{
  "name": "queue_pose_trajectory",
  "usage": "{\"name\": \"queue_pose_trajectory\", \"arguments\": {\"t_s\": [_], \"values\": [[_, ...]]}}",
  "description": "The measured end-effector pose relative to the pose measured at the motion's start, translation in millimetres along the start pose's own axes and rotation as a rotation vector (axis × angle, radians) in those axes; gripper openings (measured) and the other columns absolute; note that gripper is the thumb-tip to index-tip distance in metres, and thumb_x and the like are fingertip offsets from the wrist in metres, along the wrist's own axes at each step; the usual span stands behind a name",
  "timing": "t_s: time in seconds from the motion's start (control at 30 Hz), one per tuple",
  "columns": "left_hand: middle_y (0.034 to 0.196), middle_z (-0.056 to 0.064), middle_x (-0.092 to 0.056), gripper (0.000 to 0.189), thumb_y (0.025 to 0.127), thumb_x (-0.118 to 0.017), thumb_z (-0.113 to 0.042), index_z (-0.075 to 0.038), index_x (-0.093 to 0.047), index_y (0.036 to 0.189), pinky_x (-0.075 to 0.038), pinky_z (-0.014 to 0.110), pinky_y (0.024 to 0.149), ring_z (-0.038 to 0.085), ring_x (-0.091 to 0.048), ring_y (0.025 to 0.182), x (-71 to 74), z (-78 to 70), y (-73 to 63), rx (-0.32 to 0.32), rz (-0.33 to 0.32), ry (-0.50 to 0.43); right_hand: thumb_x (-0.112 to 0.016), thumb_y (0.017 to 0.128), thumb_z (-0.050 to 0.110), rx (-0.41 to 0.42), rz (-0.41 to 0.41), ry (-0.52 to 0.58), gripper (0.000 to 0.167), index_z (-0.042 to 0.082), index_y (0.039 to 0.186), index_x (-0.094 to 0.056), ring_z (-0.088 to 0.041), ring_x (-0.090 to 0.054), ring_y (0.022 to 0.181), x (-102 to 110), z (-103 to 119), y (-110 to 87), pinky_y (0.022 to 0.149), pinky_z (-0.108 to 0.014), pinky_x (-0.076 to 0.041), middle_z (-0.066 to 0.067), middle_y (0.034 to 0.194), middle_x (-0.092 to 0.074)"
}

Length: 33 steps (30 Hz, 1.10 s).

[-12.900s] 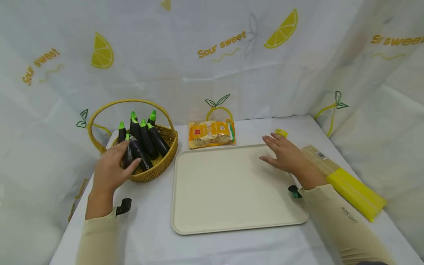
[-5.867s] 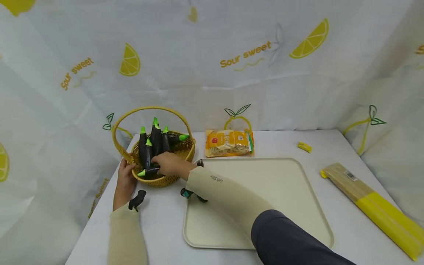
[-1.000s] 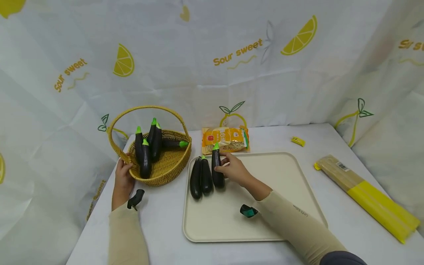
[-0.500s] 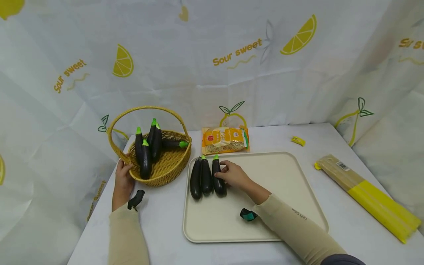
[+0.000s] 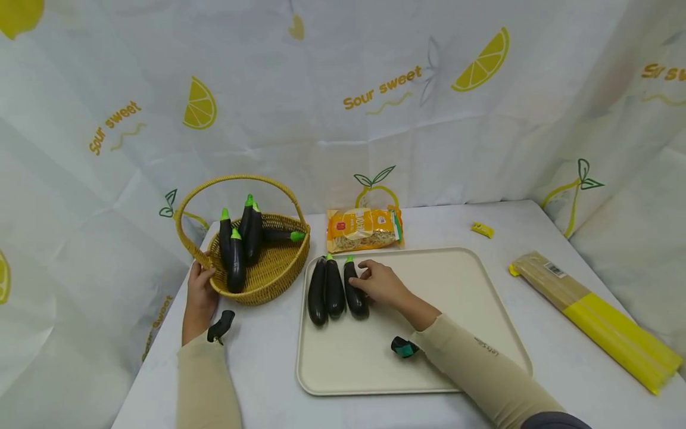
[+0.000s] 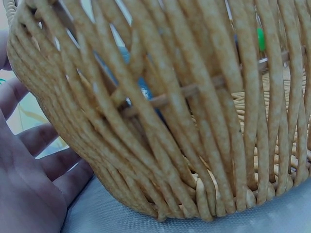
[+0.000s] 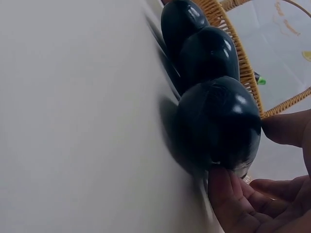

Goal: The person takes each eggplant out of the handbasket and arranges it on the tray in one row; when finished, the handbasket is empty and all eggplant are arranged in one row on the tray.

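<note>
My right hand (image 5: 384, 285) pinches a dark eggplant (image 5: 356, 298) with a green stem, which lies on the beige tray (image 5: 418, 357). Left of it, two more eggplants (image 5: 334, 292) lie side by side on the tray. In the right wrist view the rounded end of the held eggplant (image 7: 218, 126) sits between thumb and fingers. My left hand (image 5: 200, 295) holds the left side of the wicker basket (image 5: 276, 277), thumb at the rim. Several eggplants (image 5: 236, 262) are in the basket, one lying sideways at its back. The left wrist view shows fingers (image 6: 63, 162) along the basket's woven side.
An orange bag of dry food (image 5: 364, 229) lies behind the tray. A small yellow packet (image 5: 482, 229) is at the back right. A long yellow and clear package (image 5: 595, 319) lies along the table's right side. The basket's tall handle (image 5: 241, 177) arches over it.
Earlier the tray was bare; three eggplants have since come onto it from the basket. Within the last second my right hand lowered the third one flat onto the tray. My left hand stayed put.
</note>
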<state>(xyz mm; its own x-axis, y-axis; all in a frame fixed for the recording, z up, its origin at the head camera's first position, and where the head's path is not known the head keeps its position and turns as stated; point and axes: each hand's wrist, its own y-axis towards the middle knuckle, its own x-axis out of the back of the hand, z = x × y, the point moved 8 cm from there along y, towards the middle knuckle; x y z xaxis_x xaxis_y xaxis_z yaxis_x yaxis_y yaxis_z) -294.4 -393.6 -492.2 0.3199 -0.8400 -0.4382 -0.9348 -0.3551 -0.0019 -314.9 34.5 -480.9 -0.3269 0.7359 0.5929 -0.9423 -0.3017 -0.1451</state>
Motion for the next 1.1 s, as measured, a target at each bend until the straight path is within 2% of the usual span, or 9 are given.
{"name": "queue_pose_trajectory", "arguments": {"t_s": [0.13, 0.23, 0.33, 0.43, 0.53, 0.63, 0.77, 0.93, 1.1], "values": [[0.142, 0.002, -0.037, 0.038, 0.098, -0.038, 0.001, -0.017, -0.044, 0.131, -0.025, 0.029, 0.105, 0.015, -0.035, 0.126, 0.2, 0.7, 0.0, 0.002, -0.002, -0.012, -0.068, 0.090, 0.037, 0.030, -0.012, -0.081, 0.057, 0.005, 0.135, -0.052, -0.012, -0.062, 0.070, 9, 7, 1.3, 0.066, -0.032, -0.050, -0.004, 0.099, -0.065], [0.142, 0.002, -0.038, 0.038, 0.098, -0.040, 0.001, -0.017, -0.045, 0.131, -0.026, 0.029, 0.106, 0.015, -0.035, 0.126, -0.8, 0.9, -0.2, 0.004, -0.007, -0.019, -0.067, 0.091, 0.035, 0.058, -0.007, -0.097, 0.057, 0.005, 0.136, -0.051, -0.014, -0.063, 0.067, 16, 19, 4.0, 0.064, -0.033, -0.050, -0.004, 0.098, -0.065], [0.143, 0.003, -0.038, 0.037, 0.098, -0.041, 0.001, -0.017, -0.046, 0.130, -0.026, 0.029, 0.105, 0.015, -0.035, 0.127, -1.9, -0.2, 0.0, -0.010, -0.002, -0.024, -0.067, 0.091, 0.034, 0.094, -0.010, -0.109, 0.057, 0.006, 0.137, -0.051, -0.015, -0.063, 0.068, 20, 40, 9.5, 0.063, -0.033, -0.050, -0.005, 0.101, -0.065], [0.141, 0.003, -0.039, 0.036, 0.098, -0.039, 0.002, -0.016, -0.047, 0.128, -0.027, 0.029, 0.103, 0.016, -0.037, 0.125, -1.9, -1.2, 0.3, -0.023, 0.005, -0.027, -0.066, 0.091, 0.035, 0.143, -0.004, -0.133, 0.056, 0.008, 0.137, -0.052, -0.014, -0.061, 0.073, 14, 69, 18.4, 0.064, -0.032, -0.049, -0.003, 0.104, -0.065], [0.138, 0.002, -0.042, 0.036, 0.098, -0.039, 0.002, -0.017, -0.048, 0.128, -0.029, 0.028, 0.102, 0.014, -0.039, 0.123, -0.4, -1.4, -0.2, -0.029, 0.002, -0.019, -0.065, 0.092, 0.034, 0.217, 0.024, -0.142, 0.052, 0.009, 0.136, -0.053, -0.013, -0.060, 0.077, -4, 105, 29.0, 0.066, -0.031, -0.049, -0.002, 0.105, -0.064], [0.136, 0.001, -0.043, 0.036, 0.098, -0.039, 0.002, -0.017, -0.048, 0.127, -0.030, 0.027, 0.101, 0.014, -0.039, 0.122, 0.2, -1.3, -0.5, -0.037, 0.009, -0.016, -0.064, 0.093, 0.034, 0.297, 0.059, -0.136, 0.048, 0.010, 0.134, -0.054, -0.011, -0.060, 0.078, -32, 143, 40.8, 0.067, -0.029, -0.049, -0.001, 0.104, -0.065], [0.135, 0.002, -0.043, 0.035, 0.098, -0.041, 0.002, -0.017, -0.049, 0.126, -0.030, 0.029, 0.100, 0.015, -0.040, 0.120, 1.6, -0.8, -0.3, -0.049, 0.028, -0.036, -0.065, 0.093, 0.035, 0.331, 0.091, -0.101, 0.046, 0.011, 0.132, -0.056, -0.007, -0.059, 0.080, -74, 178, 59.0, 0.067, -0.025, -0.048, 0.002, 0.102, -0.064], [0.136, 0.001, -0.042, 0.034, 0.098, -0.043, -0.001, -0.019, -0.051, 0.126, -0.030, 0.029, 0.101, 0.015, -0.039, 0.122, -0.1, 0.5, 1.2, -0.049, 0.047, -0.027, -0.065, 0.093, 0.036, 0.272, 0.082, -0.091, 0.044, 0.010, 0.129, -0.058, -0.009, -0.060, 0.089, -114, 192, 82.1, 0.074, -0.025, -0.048, 0.001, 0.105, -0.065], [0.138, 0.002, -0.041, 0.034, 0.099, -0.042, -0.001, -0.020, -0.050, 0.127, -0.031, 0.028, 0.100, 0.015, -0.040, 0.122, 0.2, -1.1, 2.4, -0.042, 0.030, -0.003, -0.066, 0.092, 0.040, 0.165, 0.050, -0.093, 0.047, 0.011, 0.127, -0.059, -0.014, -0.060, 0.101, -140, 194, 99.7, 0.082, -0.029, -0.048, -0.001, 0.115, -0.064]]}}
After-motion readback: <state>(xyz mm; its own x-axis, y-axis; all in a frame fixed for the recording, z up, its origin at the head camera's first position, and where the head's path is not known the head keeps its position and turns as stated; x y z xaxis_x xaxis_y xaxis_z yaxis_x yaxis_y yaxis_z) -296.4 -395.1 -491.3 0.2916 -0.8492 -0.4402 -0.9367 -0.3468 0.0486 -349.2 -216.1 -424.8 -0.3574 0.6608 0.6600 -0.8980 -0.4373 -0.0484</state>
